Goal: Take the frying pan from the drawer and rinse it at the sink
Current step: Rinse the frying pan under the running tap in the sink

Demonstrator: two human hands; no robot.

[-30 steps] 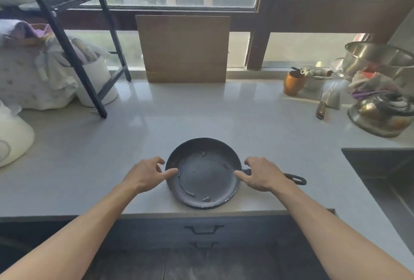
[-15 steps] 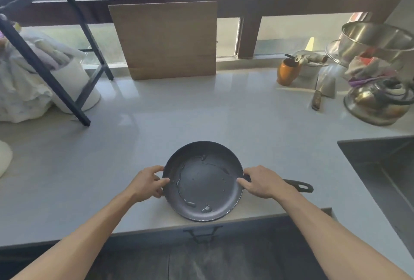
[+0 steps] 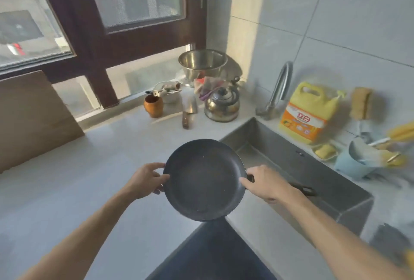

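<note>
I count one frying pan (image 3: 203, 179) and my two hands: left hand (image 3: 145, 179), right hand (image 3: 266, 183). Toward twelve o'clock: one kettle (image 3: 221, 103), one steel bowl (image 3: 202, 62), one orange cup (image 3: 153, 106), one cleaver (image 3: 189, 109). Toward two o'clock: one sink (image 3: 291, 159), one tap (image 3: 277, 91), one yellow jug (image 3: 309, 112). At nine o'clock: one wooden board (image 3: 31, 118).

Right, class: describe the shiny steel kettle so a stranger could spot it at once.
Start at the grey steel sink. At its far corner, left of the curved tap, stands the shiny steel kettle. Unlike the steel bowl behind it, it has a dark-knobbed lid.
</note>
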